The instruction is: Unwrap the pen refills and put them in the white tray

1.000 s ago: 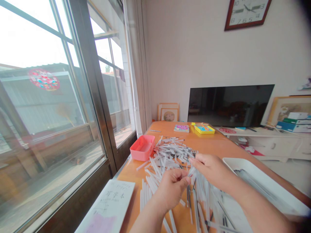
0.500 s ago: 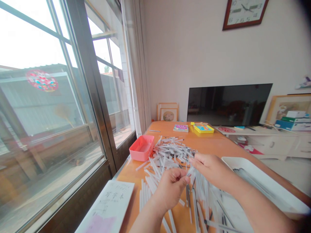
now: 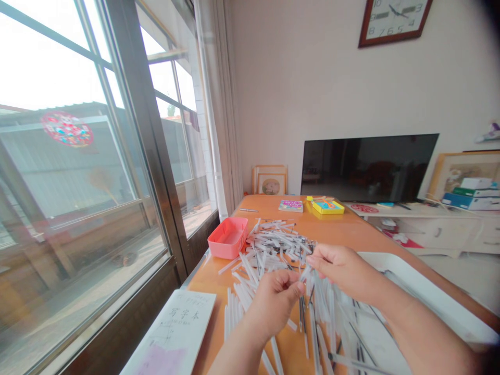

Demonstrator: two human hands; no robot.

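A large heap of white pen barrels and thin dark refills lies spread over the orange table. My left hand hovers over the near part of the heap with its fingers curled into a pinch. My right hand meets it from the right, its thumb and fingers closed on a thin white pen barrel held between both hands. The fingertips of the two hands almost touch.
A pink plastic box stands left of the heap by the window. A white tray lies at the right, a paper booklet at the near left. Colourful small boxes sit at the far end, before a television.
My right hand has drawn slightly up and to the left while both hands keep working the same pen piece. The view has shifted a little.
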